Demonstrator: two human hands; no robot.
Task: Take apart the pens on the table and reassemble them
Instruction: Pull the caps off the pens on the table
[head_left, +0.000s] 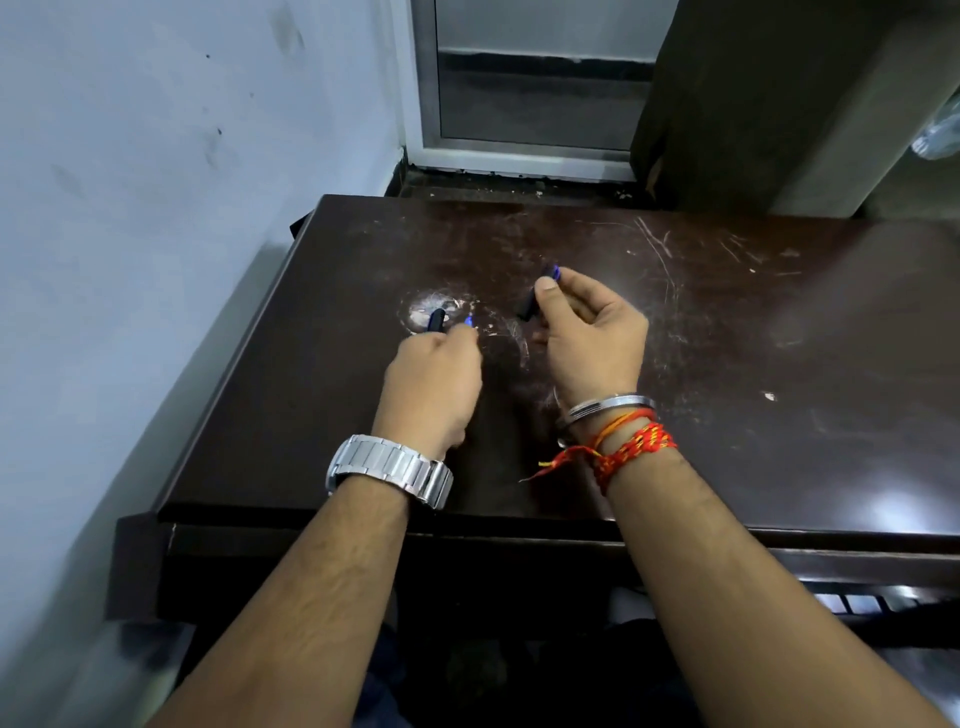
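1. The left hand (434, 384) curled its fingers round a dark pen part (437, 320), which was mostly hidden behind the knuckles. A small blue tip (469, 323) showed just to its right.
2. The right hand (592, 338) pinched a blurred dark pen barrel (529, 306) between thumb and fingers.
3. Both hands were over the middle of the scratched table (779, 338). Whether the parts touched it could not be told.

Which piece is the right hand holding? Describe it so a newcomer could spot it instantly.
On the dark scratched table, look near the middle. The right hand, wrist wearing a steel bangle and red thread, pinches a short dark pen piece. Its far end is blue, and it sits right of the parts the left hand holds by the white scuff.
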